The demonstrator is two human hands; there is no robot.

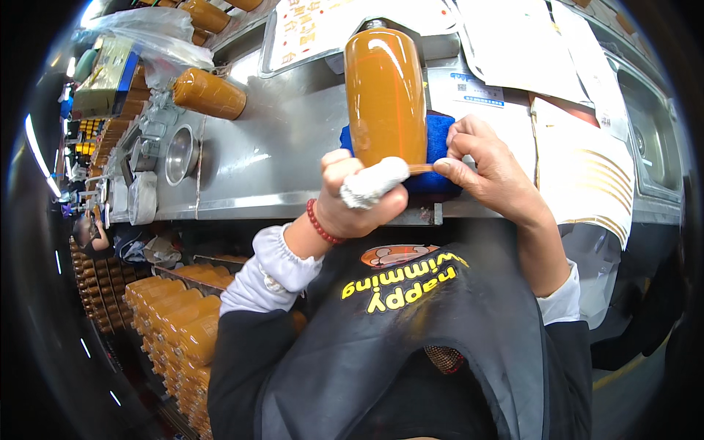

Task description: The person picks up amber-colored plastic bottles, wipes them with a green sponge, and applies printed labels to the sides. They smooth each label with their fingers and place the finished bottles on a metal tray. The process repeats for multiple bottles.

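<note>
A glossy brown glazed ceramic bottle point(385, 93) lies on a folded blue towel point(438, 140), its neck pointing away from me. By its near end, my left hand point(360, 203) is curled, with white cloth point(375, 182) around or over a finger; which of the two I cannot tell. A thin brownish strip point(421, 169) runs from this cloth to my right hand point(478, 162). Between right thumb and forefinger the strip's right end is pinched. The strip's left end passes out of sight at the cloth, so whether my left fingers grip it is hidden.
White sheets with gold stripes point(599, 176) lie at right, before a steel sink point(643, 126). Another brown bottle point(209, 93) and a steel bowl point(182, 155) are on the left of the metal counter point(264, 143). Stacked brown bottles point(176, 313) stand below left; a person point(91, 234) is beyond.
</note>
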